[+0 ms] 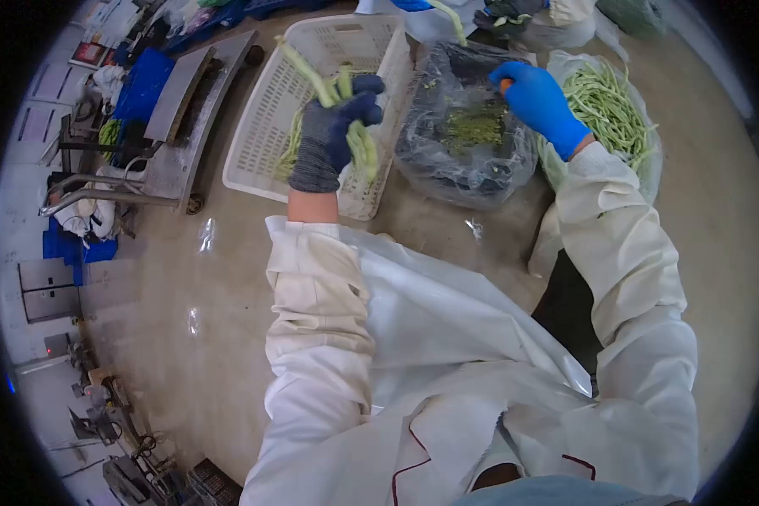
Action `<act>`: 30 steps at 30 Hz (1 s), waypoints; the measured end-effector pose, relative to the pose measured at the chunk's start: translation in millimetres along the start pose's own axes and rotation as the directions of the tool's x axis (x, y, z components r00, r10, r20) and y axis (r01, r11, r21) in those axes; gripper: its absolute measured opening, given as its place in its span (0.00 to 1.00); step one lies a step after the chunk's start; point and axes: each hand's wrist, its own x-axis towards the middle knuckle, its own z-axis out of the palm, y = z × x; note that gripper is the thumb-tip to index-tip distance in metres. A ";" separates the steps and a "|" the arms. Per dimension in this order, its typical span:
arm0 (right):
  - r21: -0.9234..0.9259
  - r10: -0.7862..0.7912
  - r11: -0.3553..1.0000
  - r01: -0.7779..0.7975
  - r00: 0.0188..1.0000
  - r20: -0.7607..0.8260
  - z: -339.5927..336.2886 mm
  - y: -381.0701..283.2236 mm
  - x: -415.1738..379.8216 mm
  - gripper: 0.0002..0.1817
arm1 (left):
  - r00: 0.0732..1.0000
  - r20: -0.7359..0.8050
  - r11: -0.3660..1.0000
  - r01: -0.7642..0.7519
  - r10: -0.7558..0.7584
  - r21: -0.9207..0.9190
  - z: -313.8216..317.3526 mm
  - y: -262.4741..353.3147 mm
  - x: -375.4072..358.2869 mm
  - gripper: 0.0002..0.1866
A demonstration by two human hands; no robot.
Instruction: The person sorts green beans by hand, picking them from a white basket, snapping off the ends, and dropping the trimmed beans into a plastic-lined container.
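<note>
My left hand point(329, 135), in a grey knit glove with dark blue fingers, is wrapped round a bunch of long green beans point(363, 153). Bean ends stick out above and below the fist, over a white plastic crate point(249, 156) that has more beans inside. My right hand point(541, 99), in a blue glove, is closed above the right edge of a bin lined with clear plastic point(468, 185). A small orange-brown bit shows at its fingertips, too small to name. Green scraps point(474, 126) lie in the bin.
An open bag of long green beans point(605, 105) stands right of the bin. Another person's dark-gloved hand point(508, 15) is at the top edge. A metal cart point(181, 118) stands at left, and equipment point(114, 422) lines the lower left.
</note>
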 end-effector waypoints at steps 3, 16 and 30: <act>0.231 -0.140 0.958 0.171 0.979 -0.147 6.4 -18.4 -0.7 0.21 | 0.985 0.168 1.000 0.031 -0.031 0.006 38.2 -6.5 -11.1 0.15; 0.102 -0.270 0.959 0.264 0.961 0.061 10.2 -55.6 -20.0 0.11 | 0.992 0.114 0.823 -0.112 0.058 0.557 58.9 -40.6 -9.5 0.13; 0.497 0.057 0.851 -0.167 0.972 0.229 34.1 -40.5 -8.1 0.12 | 0.981 -0.054 0.935 -0.193 0.185 -0.299 45.6 -14.0 0.1 0.15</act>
